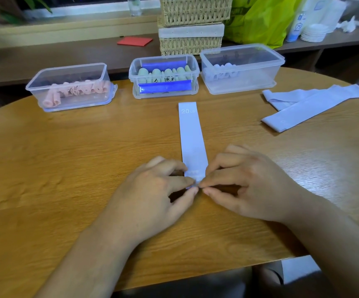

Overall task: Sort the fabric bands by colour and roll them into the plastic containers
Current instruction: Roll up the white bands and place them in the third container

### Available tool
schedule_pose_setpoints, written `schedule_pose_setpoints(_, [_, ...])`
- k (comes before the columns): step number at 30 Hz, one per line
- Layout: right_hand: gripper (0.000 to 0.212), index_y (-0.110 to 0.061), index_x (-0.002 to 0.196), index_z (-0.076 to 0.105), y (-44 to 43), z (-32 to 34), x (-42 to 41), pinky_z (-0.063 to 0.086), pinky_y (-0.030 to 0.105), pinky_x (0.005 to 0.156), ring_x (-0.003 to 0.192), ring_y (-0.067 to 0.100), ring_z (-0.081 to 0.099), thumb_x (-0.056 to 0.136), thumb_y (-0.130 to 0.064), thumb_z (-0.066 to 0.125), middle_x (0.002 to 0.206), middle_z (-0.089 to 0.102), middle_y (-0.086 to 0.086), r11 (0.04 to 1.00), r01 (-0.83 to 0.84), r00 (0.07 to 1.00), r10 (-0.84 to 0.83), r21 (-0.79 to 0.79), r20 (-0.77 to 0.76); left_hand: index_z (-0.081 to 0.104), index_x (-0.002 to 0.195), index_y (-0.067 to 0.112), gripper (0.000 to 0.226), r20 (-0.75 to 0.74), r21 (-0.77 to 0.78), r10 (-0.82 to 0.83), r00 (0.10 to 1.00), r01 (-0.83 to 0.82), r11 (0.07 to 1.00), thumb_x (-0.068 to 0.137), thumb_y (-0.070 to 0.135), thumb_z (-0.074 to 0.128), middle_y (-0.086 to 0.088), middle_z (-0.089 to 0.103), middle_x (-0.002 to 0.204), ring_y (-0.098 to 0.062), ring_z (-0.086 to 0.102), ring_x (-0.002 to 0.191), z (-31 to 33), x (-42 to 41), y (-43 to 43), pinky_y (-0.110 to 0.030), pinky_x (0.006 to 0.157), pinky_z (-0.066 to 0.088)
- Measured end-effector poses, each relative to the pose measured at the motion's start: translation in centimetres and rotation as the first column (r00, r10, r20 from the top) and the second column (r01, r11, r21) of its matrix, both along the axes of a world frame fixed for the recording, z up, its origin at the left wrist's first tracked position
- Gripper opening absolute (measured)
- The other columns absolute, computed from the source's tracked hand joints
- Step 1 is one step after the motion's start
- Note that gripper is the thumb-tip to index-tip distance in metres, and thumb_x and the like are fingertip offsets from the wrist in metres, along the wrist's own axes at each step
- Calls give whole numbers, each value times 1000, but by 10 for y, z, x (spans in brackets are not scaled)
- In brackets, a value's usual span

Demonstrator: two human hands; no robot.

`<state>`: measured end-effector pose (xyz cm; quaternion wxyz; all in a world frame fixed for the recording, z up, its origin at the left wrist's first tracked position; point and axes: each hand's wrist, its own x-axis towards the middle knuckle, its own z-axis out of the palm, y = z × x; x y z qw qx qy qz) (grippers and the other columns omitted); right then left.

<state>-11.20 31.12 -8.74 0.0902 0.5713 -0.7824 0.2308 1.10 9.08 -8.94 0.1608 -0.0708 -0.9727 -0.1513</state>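
Lilac band (191, 134) flat on table, near end pinched btwn both hands (198, 186).

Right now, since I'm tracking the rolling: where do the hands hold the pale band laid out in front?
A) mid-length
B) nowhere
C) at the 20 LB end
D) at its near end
D: the left hand and right hand both pinch the band at its near end; the 20 LB end lies far off, untouched.
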Motion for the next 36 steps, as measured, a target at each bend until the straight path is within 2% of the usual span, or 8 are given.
schedule_pose_setpoints(4, [13,-37,106,82,0,0,-2,48,40,86,94,3,58,98,-38,72,103,69,-23,1000,1,1000,-2,19,26,80,118,37,46,41,-32,31,999,-30,999,94,67,55,15,69,132,-11,61,118,2,1,2,-39,93,57])
schedule_pose_setpoints(11, [19,-38,111,81,-1,-2,-4,48,41,90,98,5,60,96,-42,70,104,68,-24,998,57,997,-58,27,46,67,137,42,62,114,-82,79,990,-70,994,91,77,46,25,57,146,-3,48,134,7,0,3,-37,105,51])
schedule_pose_setpoints(13, [19,-39,112,81,-2,-3,-5,48,41,89,98,5,59,97,-42,70,105,68,-24,998,60,997,-62,32,40,63,140,39,60,105,-68,80,991,-73,995,92,73,48,25,56,143,-3,48,133,9,-1,1,-37,106,49])
schedule_pose_setpoints(17, [20,-38,112,80,-3,-6,-5,44,34,89,97,6,57,97,-42,68,105,68,-24,996,86,996,-86,15,13,63,131,32,38,60,-27,49,997,-47,999,98,49,56,20,59,131,-9,54,124,9,-1,1,-39,98,50])
schedule_pose_setpoints(20, [20,-38,113,80,-3,-7,-5,42,31,91,96,6,55,98,-42,67,105,68,-24,995,102,995,-102,7,5,62,133,30,35,69,-12,29,997,-29,1000,99,40,56,19,58,134,-10,53,128,7,-2,1,-40,99,49])
schedule_pose_setpoints(25, [21,-38,114,80,-4,-8,-6,46,36,93,98,5,55,98,-43,68,107,67,-24,993,115,993,-115,21,-7,53,140,39,41,154,-46,20,988,-13,999,100,41,49,26,55,141,0,44,138,7,-3,1,-34,111,39])
schedule_pose_setpoints(28, [22,-37,115,80,-3,-8,-6,46,39,92,99,6,56,97,-43,69,107,68,-24,992,122,992,-122,26,-15,53,139,41,40,160,-57,66,985,-57,997,99,43,46,27,58,136,2,47,133,5,-4,1,-39,119,33])
schedule_pose_setpoints(36, [28,-40,119,77,-7,-10,-6,47,41,92,100,5,53,97,-48,61,108,66,-25,982,176,984,-175,62,-22,52,132,40,35,145,100,46,988,-61,993,99,33,61,27,57,128,1,48,127,0,-5,-1,-36,109,42])
